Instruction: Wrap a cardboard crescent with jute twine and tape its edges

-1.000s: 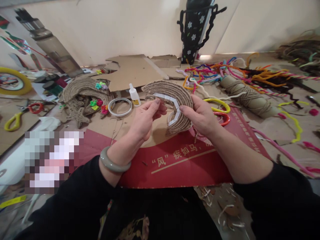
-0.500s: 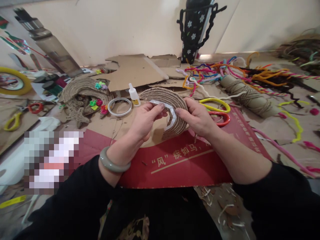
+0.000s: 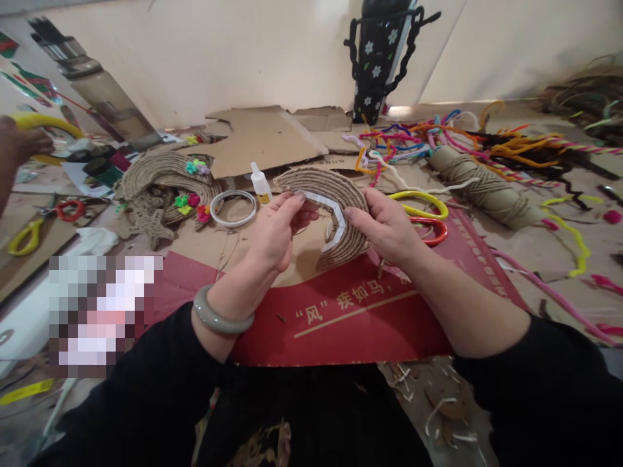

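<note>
I hold a crescent wrapped in brown jute cord [image 3: 335,185] above a red printed cardboard sheet [image 3: 350,318]. A white tape strip [image 3: 337,217] runs along its inner curve. My left hand [image 3: 277,227], with a grey-green bangle on the wrist, pinches the crescent's upper left end at the start of the strip. My right hand [image 3: 384,227] grips the crescent's right side, thumb near the strip.
A glue bottle [image 3: 261,185] and a tape roll [image 3: 233,207] lie behind my left hand. Another jute crescent with small flowers [image 3: 168,185] sits at left, coloured pipe cleaners [image 3: 438,139] and a cord spool [image 3: 479,185] at right. Another person's hand [image 3: 19,146] holds a yellow ring at far left.
My left fingers shifted slightly left along the crescent's top end and the crescent tilted a little. Another person's hand came in at the far left and lifted the yellow ring.
</note>
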Available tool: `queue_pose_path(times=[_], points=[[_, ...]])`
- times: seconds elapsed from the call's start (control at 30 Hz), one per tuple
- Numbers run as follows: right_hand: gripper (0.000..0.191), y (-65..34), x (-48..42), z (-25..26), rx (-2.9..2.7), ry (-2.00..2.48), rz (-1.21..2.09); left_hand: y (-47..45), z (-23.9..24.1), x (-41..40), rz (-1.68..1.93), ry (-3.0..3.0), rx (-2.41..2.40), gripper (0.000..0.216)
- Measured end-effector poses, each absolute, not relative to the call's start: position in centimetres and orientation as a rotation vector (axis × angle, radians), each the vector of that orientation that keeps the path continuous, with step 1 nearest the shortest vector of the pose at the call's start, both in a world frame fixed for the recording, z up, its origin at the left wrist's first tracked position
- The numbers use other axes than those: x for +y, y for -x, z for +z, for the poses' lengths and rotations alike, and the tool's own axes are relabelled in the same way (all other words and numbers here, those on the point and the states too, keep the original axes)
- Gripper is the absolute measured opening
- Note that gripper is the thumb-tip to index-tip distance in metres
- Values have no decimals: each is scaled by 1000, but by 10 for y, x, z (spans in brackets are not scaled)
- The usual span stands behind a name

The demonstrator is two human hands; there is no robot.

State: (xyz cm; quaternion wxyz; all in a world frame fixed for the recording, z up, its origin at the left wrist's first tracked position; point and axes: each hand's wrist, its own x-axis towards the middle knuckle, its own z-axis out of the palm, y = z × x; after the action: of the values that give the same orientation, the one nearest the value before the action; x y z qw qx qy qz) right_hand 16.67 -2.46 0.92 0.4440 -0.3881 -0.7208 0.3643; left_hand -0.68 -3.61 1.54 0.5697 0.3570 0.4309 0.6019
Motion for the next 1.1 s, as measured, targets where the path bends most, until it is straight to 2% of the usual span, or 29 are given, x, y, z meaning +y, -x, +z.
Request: queue_pose_path(times=[1.1], points=[[14,-168,-25,5,-1799,977,925,7,12,-36,1424,-880,958,14]])
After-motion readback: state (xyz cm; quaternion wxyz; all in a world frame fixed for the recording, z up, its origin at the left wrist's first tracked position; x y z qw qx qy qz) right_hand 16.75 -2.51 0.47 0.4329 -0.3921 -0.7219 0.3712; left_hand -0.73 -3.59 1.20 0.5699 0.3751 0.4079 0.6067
